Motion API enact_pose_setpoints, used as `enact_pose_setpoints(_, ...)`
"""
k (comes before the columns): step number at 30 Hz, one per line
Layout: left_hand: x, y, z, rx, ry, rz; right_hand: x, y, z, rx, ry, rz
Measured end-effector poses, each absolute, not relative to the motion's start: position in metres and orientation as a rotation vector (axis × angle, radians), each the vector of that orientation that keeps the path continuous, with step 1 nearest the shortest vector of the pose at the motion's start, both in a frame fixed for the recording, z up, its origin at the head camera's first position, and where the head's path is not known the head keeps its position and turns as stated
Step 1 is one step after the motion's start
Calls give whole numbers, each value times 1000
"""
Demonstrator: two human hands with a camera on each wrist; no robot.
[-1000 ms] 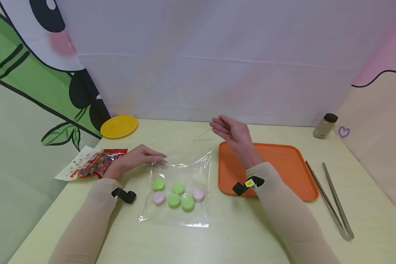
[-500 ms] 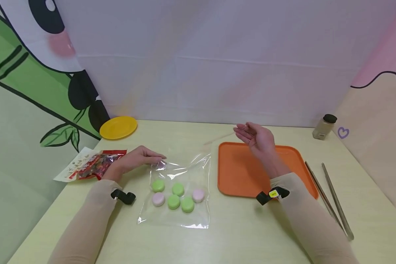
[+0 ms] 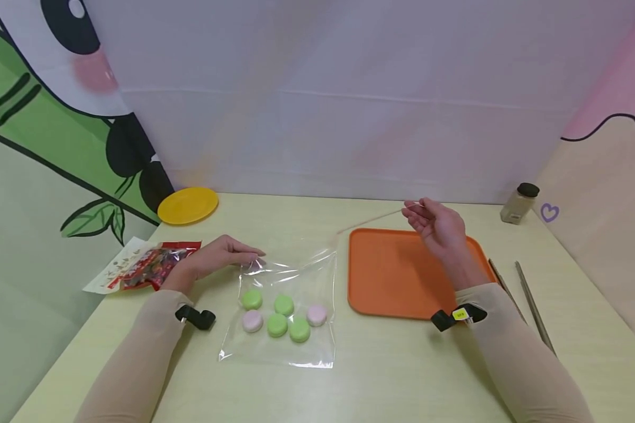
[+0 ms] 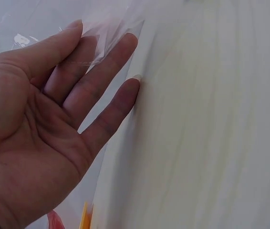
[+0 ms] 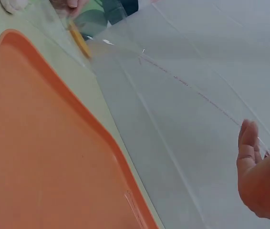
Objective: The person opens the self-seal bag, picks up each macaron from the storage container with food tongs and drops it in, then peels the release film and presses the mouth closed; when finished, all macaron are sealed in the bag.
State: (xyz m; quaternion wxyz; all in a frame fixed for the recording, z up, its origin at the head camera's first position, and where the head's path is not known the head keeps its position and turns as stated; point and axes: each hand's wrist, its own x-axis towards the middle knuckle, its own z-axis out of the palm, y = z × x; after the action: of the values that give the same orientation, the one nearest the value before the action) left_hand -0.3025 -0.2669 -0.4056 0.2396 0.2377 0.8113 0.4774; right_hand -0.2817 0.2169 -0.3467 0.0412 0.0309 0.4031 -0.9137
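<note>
A clear plastic bag (image 3: pixel 296 352) lies on the table, with several green macarons (image 3: pixel 277 325) and two pale pink ones (image 3: pixel 317 315) in it. At its upper left corner my left hand (image 3: pixel 217 258) pinches the film between thumb and forefinger, as the left wrist view shows; the other fingers stay extended. Over the tray's far side, my raised right hand (image 3: pixel 438 230) pinches the end of a thin pinkish strip (image 3: pixel 367 221). The strip runs taut from the bag's top right down-left of it, and in the right wrist view the strip (image 5: pixel 187 85) stretches between hand and film.
An orange tray (image 3: pixel 386 282) sits right of the bag, with metal tongs (image 3: pixel 534 308) beyond it, partly behind the right sleeve. A black-capped jar (image 3: pixel 520 204) stands at back right. A yellow plate (image 3: pixel 187 205) and a red-and-white snack packet (image 3: pixel 143 267) are at left.
My right hand has moved right, from the tray's left side to over its right part, drawing the strip out longer from the bag. My left hand has stayed at the bag's corner.
</note>
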Motion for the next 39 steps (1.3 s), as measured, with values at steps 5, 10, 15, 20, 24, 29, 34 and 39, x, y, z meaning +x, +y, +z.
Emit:
enact_pose_setpoints(5,-302,-266,-406,650,2233,1307,-282,226,-348,14,1158,-2818)
enact_pose_setpoints(10,-302,-264,-402,632,2261,1285,-282,237,-346,50,1107,-2830)
enact_pose_setpoints(15,-303,-263,-399,621,2246,1293,-283,251,-344,104,1053,-2862)
enact_pose_setpoints(20,-303,-265,-402,651,2222,1282,-284,264,-347,142,986,-2858)
enact_pose_setpoints(24,-303,-268,-404,665,2234,1276,-286,271,-352,121,1032,-2782)
enact_pose_setpoints(29,-304,-270,-407,676,2246,1276,-290,273,-358,81,1199,-2639)
enact_pose_setpoints(34,-303,-269,-406,699,2236,1272,-291,271,-365,14,1684,-2315)
enact_pose_setpoints(39,-302,-268,-405,692,2226,1272,-291,275,-374,-74,2254,-1784)
